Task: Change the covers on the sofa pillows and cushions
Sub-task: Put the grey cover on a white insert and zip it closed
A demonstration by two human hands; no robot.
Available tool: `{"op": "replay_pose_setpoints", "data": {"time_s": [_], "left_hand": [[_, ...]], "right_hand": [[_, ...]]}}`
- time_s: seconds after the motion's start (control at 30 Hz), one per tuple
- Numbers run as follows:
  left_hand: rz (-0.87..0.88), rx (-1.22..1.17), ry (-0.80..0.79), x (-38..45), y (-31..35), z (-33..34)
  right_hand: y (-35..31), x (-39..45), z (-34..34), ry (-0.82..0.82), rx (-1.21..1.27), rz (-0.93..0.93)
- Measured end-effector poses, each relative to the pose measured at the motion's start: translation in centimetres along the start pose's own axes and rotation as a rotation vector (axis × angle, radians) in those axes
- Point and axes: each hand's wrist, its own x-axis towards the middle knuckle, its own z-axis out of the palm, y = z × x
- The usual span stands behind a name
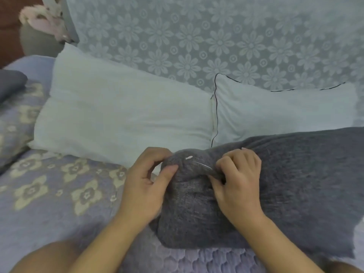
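A pillow in a dark grey knitted cover (285,186) lies across the sofa seat in front of me, its left end bunched up. My left hand (146,186) pinches the grey cover at that end between thumb and fingers. My right hand (239,178) grips a fold of the same cover just to the right, fingers curled round the fabric. A small white patch shows through a gap in the cover between the hands. Two bare white pillows lean on the sofa back: one on the left (122,117), one with black piping on the right (279,113).
The sofa seat (51,186) wears a lilac quilted cover with cream flowers. A pale lace flower throw (197,36) drapes the backrest. A dark grey cushion (10,82) sits at the far left, a pink plush toy (45,18) at the top left. My knee shows at the bottom left.
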Motion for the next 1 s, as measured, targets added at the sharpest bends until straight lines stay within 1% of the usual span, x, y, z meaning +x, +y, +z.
{"op": "replay_pose_setpoints", "data": {"time_s": [0.07,0.13,0.2,0.23,0.27,0.37,0.4,0.47,0.53,0.6,0.67,0.8,0.9,1.0], "left_hand": [[-0.009,-0.01,0.053,0.0,0.4,-0.5],[-0.021,-0.029,0.116,0.2,0.7,-1.1],[-0.014,-0.025,0.106,0.3,0.9,-1.4],[-0.011,-0.017,0.095,0.3,1.0,-1.5],[-0.009,-0.011,0.09,0.3,1.1,-1.5],[-0.014,0.02,0.076,-0.1,1.3,-1.5],[-0.018,0.034,0.065,-0.2,1.3,-1.5],[-0.009,0.076,0.058,-0.2,1.3,-1.7],[0.05,0.153,0.063,-0.3,1.2,-1.9],[0.138,0.223,0.056,-0.6,1.0,-1.9],[0.183,0.253,0.051,-0.9,0.8,-1.7],[0.14,0.221,0.036,-0.9,1.3,-1.5],[0.163,0.273,-0.013,-0.7,1.4,-1.4],[0.137,0.291,0.052,-0.6,1.3,-1.1]], "right_hand": [[-0.6,1.2,-1.2,-0.126,0.029,0.003],[-1.5,3.4,-3.3,-0.301,0.159,0.061],[-2.8,5.6,-5.2,-0.454,0.365,0.107],[-3.4,6.4,-5.6,-0.499,0.429,0.093],[-4.0,6.9,-5.6,-0.53,0.424,0.053],[-5.6,7.4,-4.1,-0.549,0.235,-0.092],[-5.8,7.4,-3.7,-0.547,0.205,-0.09],[-5.9,7.7,-3.5,-0.57,0.218,-0.021],[-6.3,8.0,-3.7,-0.615,0.263,0.027],[-6.8,8.3,-4.0,-0.644,0.261,0.026],[-7.0,8.4,-4.3,-0.682,0.236,0.025],[-7.0,8.3,-4.6,-0.707,0.133,0.001],[-7.3,8.1,-4.7,-0.711,0.037,-0.069],[-7.5,8.4,-4.8,-0.691,0.161,0.022]]}}
